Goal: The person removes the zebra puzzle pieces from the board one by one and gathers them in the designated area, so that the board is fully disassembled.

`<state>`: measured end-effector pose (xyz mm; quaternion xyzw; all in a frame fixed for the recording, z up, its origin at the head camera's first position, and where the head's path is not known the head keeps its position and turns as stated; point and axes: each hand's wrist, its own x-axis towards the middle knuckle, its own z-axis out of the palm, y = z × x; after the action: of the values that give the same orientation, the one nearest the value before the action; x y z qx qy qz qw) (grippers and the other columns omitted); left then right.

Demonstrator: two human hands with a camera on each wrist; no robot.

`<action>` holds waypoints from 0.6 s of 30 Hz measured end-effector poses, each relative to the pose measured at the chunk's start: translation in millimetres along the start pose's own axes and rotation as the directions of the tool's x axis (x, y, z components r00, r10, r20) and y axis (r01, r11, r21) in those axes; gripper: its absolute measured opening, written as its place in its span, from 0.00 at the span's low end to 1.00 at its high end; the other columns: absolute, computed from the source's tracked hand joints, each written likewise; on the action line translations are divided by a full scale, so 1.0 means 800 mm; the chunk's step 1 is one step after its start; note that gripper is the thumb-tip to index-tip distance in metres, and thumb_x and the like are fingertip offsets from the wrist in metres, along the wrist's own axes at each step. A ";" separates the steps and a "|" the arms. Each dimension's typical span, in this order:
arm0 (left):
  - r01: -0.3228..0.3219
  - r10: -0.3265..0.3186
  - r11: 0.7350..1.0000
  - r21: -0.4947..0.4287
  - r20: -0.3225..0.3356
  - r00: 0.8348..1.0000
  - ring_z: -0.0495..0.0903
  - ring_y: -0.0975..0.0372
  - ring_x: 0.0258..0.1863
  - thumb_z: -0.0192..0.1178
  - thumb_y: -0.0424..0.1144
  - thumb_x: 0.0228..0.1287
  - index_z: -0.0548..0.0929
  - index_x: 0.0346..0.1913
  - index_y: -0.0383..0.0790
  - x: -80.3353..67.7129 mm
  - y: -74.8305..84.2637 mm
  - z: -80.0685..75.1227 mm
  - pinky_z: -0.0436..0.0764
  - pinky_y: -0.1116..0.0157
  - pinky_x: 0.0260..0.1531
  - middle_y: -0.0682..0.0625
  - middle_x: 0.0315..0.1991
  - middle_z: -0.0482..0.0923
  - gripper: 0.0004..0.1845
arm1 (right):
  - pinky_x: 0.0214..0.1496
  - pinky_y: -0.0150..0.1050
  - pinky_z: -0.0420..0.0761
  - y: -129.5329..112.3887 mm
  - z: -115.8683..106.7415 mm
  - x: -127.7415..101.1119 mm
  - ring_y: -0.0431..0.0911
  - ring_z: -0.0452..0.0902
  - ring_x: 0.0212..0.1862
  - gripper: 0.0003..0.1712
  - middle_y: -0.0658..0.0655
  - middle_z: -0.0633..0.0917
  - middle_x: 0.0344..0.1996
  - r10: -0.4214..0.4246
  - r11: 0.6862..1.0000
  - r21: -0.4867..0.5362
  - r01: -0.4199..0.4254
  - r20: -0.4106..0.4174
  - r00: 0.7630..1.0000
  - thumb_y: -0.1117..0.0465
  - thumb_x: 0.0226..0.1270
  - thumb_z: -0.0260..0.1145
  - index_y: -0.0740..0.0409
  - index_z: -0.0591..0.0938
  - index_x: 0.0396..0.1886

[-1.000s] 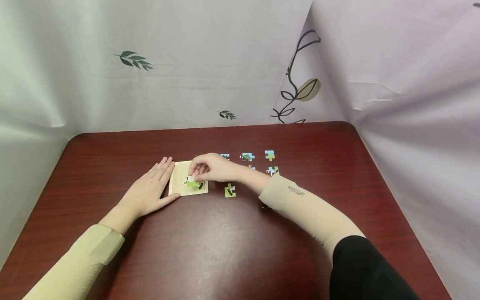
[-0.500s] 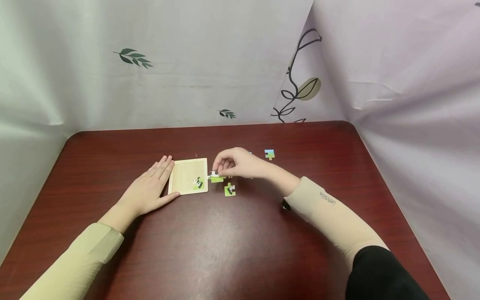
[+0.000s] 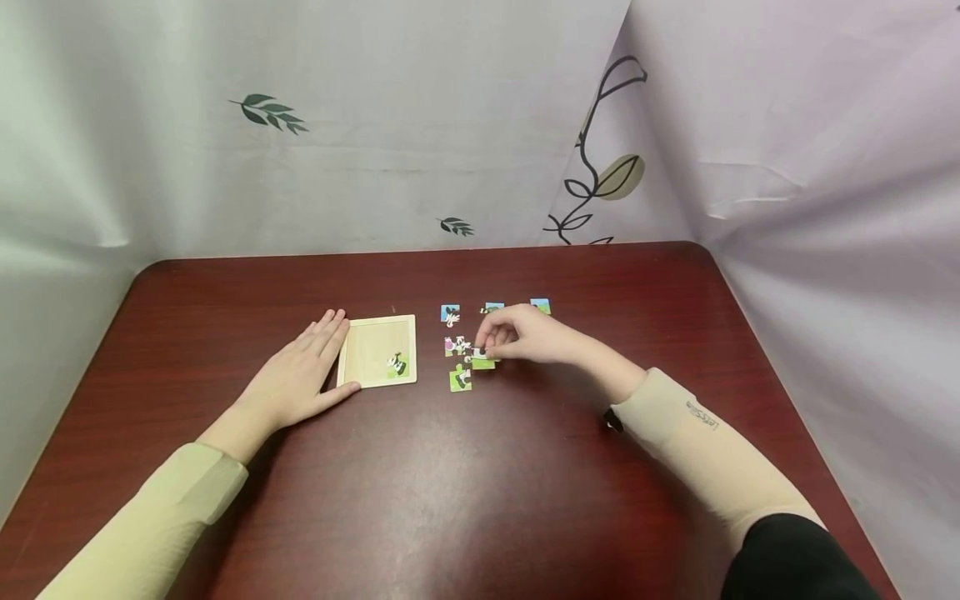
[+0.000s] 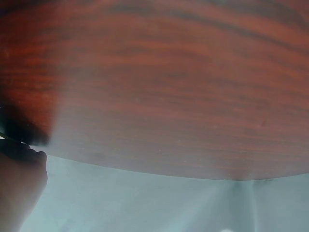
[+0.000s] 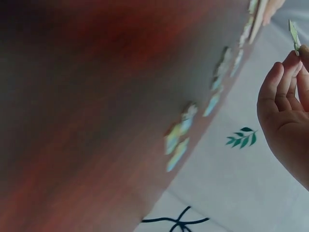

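A shallow square wooden puzzle tray (image 3: 363, 350) lies left of the table's middle. One green panda puzzle piece (image 3: 397, 365) sits in its lower right corner. My left hand (image 3: 292, 383) rests with straight fingers along the tray's left edge, thumb at the near left corner. Between thumb and fingers, my right hand (image 3: 528, 335) pinches another puzzle piece (image 3: 484, 362), white above and green below, to the right of the tray. In the right wrist view this held puzzle piece (image 5: 294, 35) is seen edge-on, raised above the table. The left wrist view shows little of the left hand (image 4: 21, 183).
Loose puzzle pieces lie right of the tray: a blue-topped piece (image 3: 450, 314), a white one with pink (image 3: 454, 346) and a green panda one (image 3: 461, 379). Another blue piece (image 3: 540, 306) lies behind the right hand. A patterned curtain (image 3: 360, 167) hangs beyond the table (image 3: 420, 483).
My right hand has moved right from over the tray, carrying the pinched puzzle piece past the left column of loose pieces. The left hand and the tray have stayed in place.
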<state>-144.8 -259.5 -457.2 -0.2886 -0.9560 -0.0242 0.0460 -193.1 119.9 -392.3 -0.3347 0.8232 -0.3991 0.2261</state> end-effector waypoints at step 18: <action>-0.002 0.002 1.000 0.005 -0.002 1.000 0.49 0.48 0.73 0.51 0.67 0.59 0.52 0.72 0.29 0.000 -0.001 0.000 0.54 0.53 0.72 0.36 0.73 0.49 0.52 | 0.34 0.31 0.82 0.036 0.009 -0.029 0.39 0.78 0.30 0.06 0.47 0.83 0.26 0.048 0.994 -0.094 -0.047 0.006 0.999 0.66 0.58 0.68 0.53 0.83 0.35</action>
<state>-145.3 -259.9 -457.5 -0.2893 -0.9558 -0.0222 0.0475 -183.6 146.3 -417.5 -0.3268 0.8478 -0.3533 0.2228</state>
